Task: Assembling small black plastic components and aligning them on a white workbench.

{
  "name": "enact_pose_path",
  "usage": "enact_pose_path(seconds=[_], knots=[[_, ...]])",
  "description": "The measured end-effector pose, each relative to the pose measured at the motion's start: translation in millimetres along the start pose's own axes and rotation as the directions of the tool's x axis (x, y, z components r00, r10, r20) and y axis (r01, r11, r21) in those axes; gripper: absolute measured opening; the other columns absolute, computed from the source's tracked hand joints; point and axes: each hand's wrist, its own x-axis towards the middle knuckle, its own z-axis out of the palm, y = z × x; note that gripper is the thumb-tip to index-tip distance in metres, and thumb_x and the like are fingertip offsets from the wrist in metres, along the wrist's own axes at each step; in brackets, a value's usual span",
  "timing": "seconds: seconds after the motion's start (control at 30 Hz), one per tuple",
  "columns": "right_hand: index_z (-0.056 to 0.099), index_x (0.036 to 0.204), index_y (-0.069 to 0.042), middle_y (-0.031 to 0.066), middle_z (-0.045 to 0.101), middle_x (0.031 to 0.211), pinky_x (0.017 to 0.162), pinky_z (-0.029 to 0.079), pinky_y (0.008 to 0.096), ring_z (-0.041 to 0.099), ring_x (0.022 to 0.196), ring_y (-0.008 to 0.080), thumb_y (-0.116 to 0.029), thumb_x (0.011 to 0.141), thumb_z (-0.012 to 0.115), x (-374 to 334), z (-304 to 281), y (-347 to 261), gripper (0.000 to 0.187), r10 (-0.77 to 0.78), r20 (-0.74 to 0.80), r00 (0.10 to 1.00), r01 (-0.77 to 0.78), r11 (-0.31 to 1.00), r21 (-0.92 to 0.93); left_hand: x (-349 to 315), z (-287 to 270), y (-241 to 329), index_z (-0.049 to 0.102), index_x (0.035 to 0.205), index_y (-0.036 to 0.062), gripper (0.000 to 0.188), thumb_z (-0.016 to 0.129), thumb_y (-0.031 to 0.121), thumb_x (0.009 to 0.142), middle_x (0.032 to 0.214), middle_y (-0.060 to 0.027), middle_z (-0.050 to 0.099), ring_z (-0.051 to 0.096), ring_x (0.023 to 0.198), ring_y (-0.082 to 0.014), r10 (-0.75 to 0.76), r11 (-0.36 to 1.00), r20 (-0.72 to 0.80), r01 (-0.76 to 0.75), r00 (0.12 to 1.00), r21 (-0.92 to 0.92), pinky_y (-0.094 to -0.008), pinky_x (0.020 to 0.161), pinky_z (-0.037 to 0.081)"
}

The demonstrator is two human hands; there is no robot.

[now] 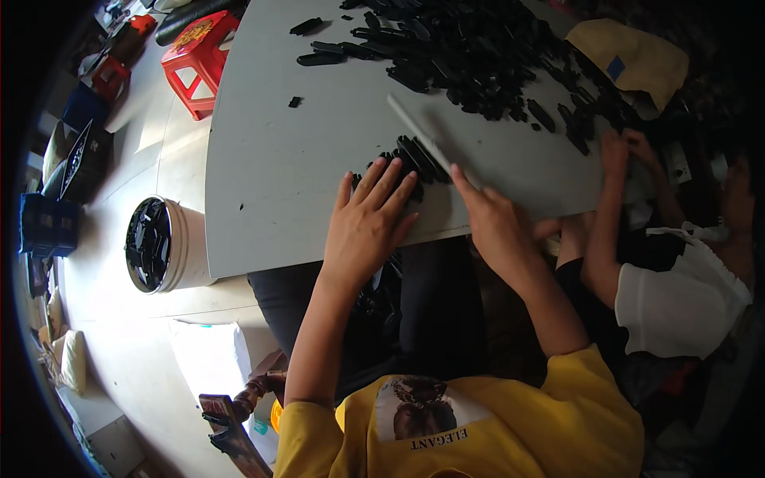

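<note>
My left hand [365,219] lies flat with its fingers spread, resting over a small row of slender black pieces [421,158] near the table's front edge. Its fingers cover part of that row. In my right hand [498,227], just to the right, is a long, thin, pale strip [418,129], slightly blurred. Its index finger stretches along the strip, which slants away to the far left, close beside the row. Whether the strip is a blade or a plain stick I cannot tell. The near end is hidden in the hand.
A large heap of similar black pieces [478,68] covers the far part of the grey table [271,175]. At right, another person's hands [617,155] work near a tan bag [629,56]. A white bucket [187,247] of black pieces and a red stool [195,60] stand left.
</note>
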Motion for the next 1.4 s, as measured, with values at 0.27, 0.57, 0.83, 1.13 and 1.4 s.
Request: enact_pose_path(seconds=[0.27, 0.57, 0.83, 1.13, 1.4], knots=[[0.045, 0.143, -0.017, 0.0145, 0.061, 0.082, 0.064, 0.051, 0.0397, 0.064, 0.073, 0.0282, 0.001, 0.089, 0.055, 11, -24, -18, 0.058, -0.035, -0.200, 0.979, 0.060, 0.991, 0.119, 0, 3, 0, 0.051, 0.136, 0.0154, 0.050, 0.061, 0.032, 0.089, 0.144, -0.0056, 0.047, 0.038, 0.137, -0.0239, 0.022, 1.000, -0.047, -0.022, 0.999, 0.015, -0.0506, 0.111, 0.031], [0.047, 0.142, -0.017, 0.0136, 0.061, 0.081, 0.061, 0.051, 0.0392, 0.064, 0.069, 0.0298, 0.004, 0.086, 0.057, 13, -11, -17, 0.060, -0.079, -0.033, 0.996, 0.077, 0.996, -0.039, -3, 1, -1, 0.053, 0.134, 0.0131, 0.050, 0.063, 0.028, 0.088, 0.143, -0.0082, 0.048, 0.039, 0.136, -0.0245, 0.034, 0.999, -0.088, -0.035, 0.996, -0.008, -0.0496, 0.110, 0.032], [0.050, 0.140, -0.021, 0.0101, 0.057, 0.075, 0.058, 0.051, 0.0418, 0.061, 0.062, 0.0284, -0.001, 0.087, 0.057, -4, 2, -28, 0.056, -0.088, 0.062, 0.994, 0.099, 0.971, -0.220, -8, 9, -7, 0.064, 0.115, 0.0039, 0.035, 0.067, 0.017, 0.083, 0.125, -0.0103, 0.061, 0.054, 0.123, -0.0256, 0.103, 0.994, -0.273, -0.111, 0.956, -0.014, -0.0423, 0.103, 0.043], [0.049, 0.141, -0.021, 0.0091, 0.056, 0.074, 0.054, 0.050, 0.0387, 0.061, 0.061, 0.0264, 0.000, 0.087, 0.057, -9, -7, -43, 0.059, -0.061, 0.038, 0.997, 0.067, 0.976, -0.207, -14, 11, -8, 0.069, 0.097, 0.0015, 0.020, 0.067, 0.012, 0.080, 0.107, -0.0105, 0.068, 0.064, 0.106, -0.0246, 0.090, 0.989, -0.439, -0.133, 0.894, -0.069, -0.0385, 0.089, 0.051], [0.050, 0.140, -0.019, 0.0087, 0.055, 0.073, 0.056, 0.049, 0.0404, 0.060, 0.062, 0.0265, 0.001, 0.086, 0.057, -1, -18, -50, 0.058, -0.110, -0.075, 0.991, 0.108, 0.994, -0.028, -16, 11, -12, 0.069, 0.087, 0.0031, 0.012, 0.067, 0.009, 0.077, 0.096, -0.0089, 0.069, 0.067, 0.096, -0.0232, 0.083, 0.986, -0.561, -0.151, 0.824, -0.075, -0.0339, 0.077, 0.054]])
